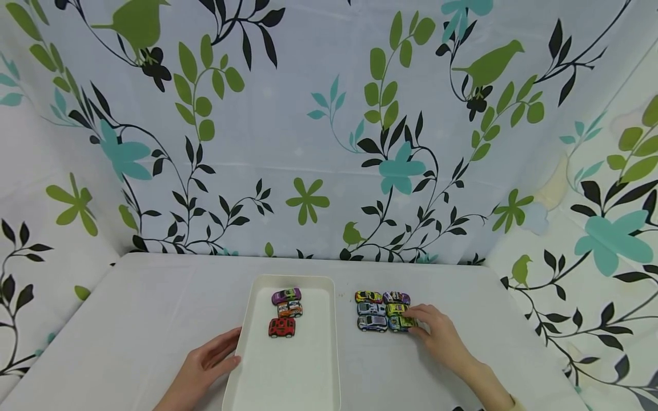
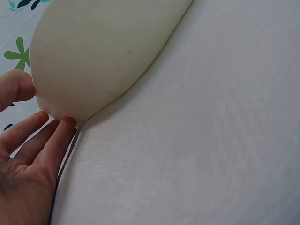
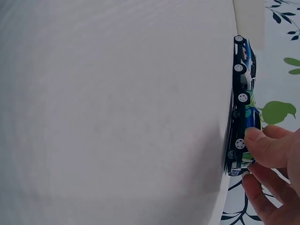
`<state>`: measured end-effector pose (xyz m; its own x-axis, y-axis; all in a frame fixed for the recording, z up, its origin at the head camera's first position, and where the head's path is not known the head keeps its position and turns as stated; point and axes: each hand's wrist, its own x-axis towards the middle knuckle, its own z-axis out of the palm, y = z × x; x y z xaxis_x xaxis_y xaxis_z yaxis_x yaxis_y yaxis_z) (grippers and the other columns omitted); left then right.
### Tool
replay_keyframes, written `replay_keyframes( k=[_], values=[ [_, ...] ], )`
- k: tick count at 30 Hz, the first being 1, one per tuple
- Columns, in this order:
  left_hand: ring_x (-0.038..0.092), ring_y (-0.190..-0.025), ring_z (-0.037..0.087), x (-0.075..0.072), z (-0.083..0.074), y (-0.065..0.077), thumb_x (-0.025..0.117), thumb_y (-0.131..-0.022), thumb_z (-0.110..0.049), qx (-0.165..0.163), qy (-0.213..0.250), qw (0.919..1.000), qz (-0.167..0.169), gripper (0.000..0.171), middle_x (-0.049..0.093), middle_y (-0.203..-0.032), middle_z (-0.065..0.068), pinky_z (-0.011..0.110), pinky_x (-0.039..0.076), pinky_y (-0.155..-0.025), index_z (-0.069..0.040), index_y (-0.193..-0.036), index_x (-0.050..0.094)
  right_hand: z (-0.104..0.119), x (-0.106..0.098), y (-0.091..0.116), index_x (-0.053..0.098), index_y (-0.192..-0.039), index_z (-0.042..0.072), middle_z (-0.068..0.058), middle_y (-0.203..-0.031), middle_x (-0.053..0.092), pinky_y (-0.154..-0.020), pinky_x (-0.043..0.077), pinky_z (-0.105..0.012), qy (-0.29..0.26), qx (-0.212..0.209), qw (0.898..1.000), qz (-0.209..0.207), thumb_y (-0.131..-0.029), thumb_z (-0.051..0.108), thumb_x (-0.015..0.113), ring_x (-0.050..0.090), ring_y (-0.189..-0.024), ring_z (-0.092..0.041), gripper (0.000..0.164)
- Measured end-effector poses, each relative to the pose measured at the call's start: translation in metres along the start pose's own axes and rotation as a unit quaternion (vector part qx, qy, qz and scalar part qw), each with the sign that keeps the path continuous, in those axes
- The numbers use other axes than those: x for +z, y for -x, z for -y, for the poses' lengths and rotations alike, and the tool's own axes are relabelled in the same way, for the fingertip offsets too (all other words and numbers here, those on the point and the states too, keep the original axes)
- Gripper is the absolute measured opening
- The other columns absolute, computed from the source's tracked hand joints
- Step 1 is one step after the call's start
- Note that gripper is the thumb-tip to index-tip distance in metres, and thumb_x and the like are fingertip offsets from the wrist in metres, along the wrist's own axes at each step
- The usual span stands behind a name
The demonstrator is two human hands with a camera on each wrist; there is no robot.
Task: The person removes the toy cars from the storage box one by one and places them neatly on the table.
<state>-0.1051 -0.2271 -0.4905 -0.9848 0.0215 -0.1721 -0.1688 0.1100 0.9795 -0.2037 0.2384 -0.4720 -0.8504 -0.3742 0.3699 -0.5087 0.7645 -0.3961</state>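
My right hand [image 1: 436,334] pinches a green-and-blue toy car [image 3: 248,117] at the near right corner of a tight group, its thumb against the car's side. Beside it in the head view, a yellow toy car [image 1: 396,309] lies under my fingertips. A silver toy car [image 1: 372,323] adjoins on the left, and more toy cars stand in the rows behind. My left hand [image 1: 208,362] touches the left side of a white tray [image 1: 288,377] with loosely extended fingers; the left wrist view shows fingertips [image 2: 68,123] at its outer wall.
Inside the tray, near its far end, stand a red toy car [image 1: 281,327], an orange-and-white one [image 1: 290,309] and a purple-and-green one [image 1: 286,295]. A white-covered table [image 1: 154,297] bears everything. Leaf-and-bird patterned cloth [image 1: 303,142] hangs at the back and sides.
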Motion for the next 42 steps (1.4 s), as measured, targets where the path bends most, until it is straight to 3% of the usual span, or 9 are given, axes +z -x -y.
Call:
replay_keyframes(
  k=[12, 27, 33, 42],
  values=[
    [0.045, -0.128, 0.028, 0.001, 0.000, -0.001, 0.069, -0.085, -0.023, -0.008, -0.003, 0.9999, -0.007, 0.059, 0.047, -0.140, 0.012, 0.028, 0.049, -0.093, -0.010, -0.137, 0.047, -0.006, 0.008, 0.002, 0.072, -0.095, 0.016, 0.005, -0.104, 0.063, -0.084, 0.053, -0.035, 0.007, -0.036, 0.999, -0.021, -0.066, -0.002, 0.081, 0.059, -0.100, -0.014, 0.035],
    [0.046, -0.127, 0.027, 0.001, 0.000, -0.001, 0.069, -0.085, -0.020, -0.003, 0.002, 1.0000, -0.008, 0.059, 0.046, -0.141, 0.013, 0.026, 0.049, -0.094, -0.007, -0.138, 0.046, 0.001, 0.003, 0.003, 0.071, -0.098, 0.016, 0.006, -0.105, 0.061, -0.085, 0.052, -0.037, 0.008, -0.011, 1.000, -0.020, -0.070, 0.006, 0.081, 0.056, -0.102, -0.013, 0.031],
    [0.046, -0.127, 0.026, 0.000, -0.001, 0.000, 0.069, -0.085, -0.021, 0.001, -0.003, 1.0000, -0.006, 0.059, 0.046, -0.141, 0.013, 0.023, 0.048, -0.093, -0.008, -0.137, 0.046, 0.015, 0.005, 0.000, 0.071, -0.099, 0.015, 0.007, -0.104, 0.062, -0.083, 0.053, -0.034, 0.002, -0.031, 0.999, -0.032, -0.069, 0.008, 0.082, 0.059, -0.099, -0.012, 0.033],
    [0.045, -0.128, 0.029, -0.001, 0.001, -0.002, 0.069, -0.085, -0.023, -0.001, -0.001, 1.0000, 0.001, 0.059, 0.046, -0.141, 0.013, 0.027, 0.050, -0.092, -0.009, -0.138, 0.046, 0.056, 0.015, -0.009, 0.070, -0.105, 0.013, 0.005, -0.106, 0.064, -0.084, 0.053, -0.034, -0.029, -0.082, 0.996, 0.006, -0.075, 0.014, 0.079, 0.062, -0.099, -0.015, 0.031]
  ],
)
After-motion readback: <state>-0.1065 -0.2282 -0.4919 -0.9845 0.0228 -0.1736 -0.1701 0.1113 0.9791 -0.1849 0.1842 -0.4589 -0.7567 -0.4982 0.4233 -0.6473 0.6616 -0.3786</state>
